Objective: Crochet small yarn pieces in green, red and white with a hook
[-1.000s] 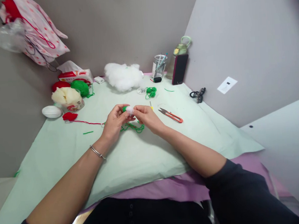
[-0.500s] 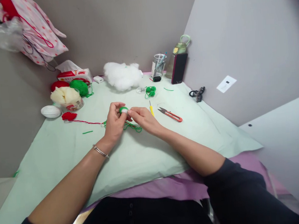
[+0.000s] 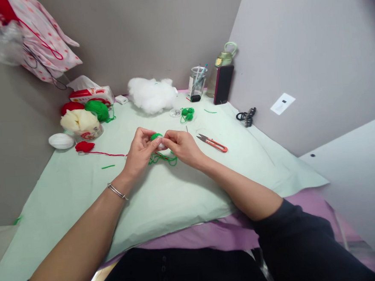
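My left hand is closed around a small green crocheted piece, thumb and fingers on its near and far sides. White stuffing shows at the opening of that piece. There my right hand meets the left, its thumb and forefinger pinched on the stuffing. Loose green yarn lies on the table cover beneath both hands. Only the metal tip of a tool shows behind my right hand. Orange-handled thread snips lie to the right.
A heap of white fiberfill sits at the back. Small green balls lie before a cup of pens. Right of them stand a phone and a bottle. At left are yarn balls, a tissue pack and red yarn.
My hands have come closer together around the green piece, which has turned slightly. The right hand has rolled inward and covers the yellow tool handle seen before. The view has shifted slightly.
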Action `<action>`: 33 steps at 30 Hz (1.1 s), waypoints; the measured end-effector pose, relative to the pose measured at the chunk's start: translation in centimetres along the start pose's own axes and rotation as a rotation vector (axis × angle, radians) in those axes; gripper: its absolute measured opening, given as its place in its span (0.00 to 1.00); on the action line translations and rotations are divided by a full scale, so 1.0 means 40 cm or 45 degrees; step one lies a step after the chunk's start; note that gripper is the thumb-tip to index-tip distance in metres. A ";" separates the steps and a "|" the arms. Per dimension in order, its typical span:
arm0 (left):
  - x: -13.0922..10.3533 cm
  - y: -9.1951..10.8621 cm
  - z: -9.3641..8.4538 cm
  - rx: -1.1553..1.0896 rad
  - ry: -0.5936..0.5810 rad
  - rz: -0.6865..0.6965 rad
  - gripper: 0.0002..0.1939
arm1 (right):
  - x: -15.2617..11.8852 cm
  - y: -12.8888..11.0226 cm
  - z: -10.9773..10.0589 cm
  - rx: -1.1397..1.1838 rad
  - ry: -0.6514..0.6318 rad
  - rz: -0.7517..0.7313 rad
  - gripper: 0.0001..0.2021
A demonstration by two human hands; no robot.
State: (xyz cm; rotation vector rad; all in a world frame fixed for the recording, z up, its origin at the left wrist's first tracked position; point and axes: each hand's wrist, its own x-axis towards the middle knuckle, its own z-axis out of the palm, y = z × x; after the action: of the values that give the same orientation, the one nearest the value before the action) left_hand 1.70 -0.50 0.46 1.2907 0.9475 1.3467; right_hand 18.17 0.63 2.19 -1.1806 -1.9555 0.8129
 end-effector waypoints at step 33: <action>0.004 -0.010 0.009 0.004 0.095 -0.084 0.15 | -0.001 -0.015 -0.007 0.070 -0.121 -0.043 0.10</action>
State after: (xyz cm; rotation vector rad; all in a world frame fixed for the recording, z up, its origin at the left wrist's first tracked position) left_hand 2.11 -0.30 0.13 1.2087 1.0355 1.3506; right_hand 18.12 0.38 2.82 -1.0919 -2.0114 0.9140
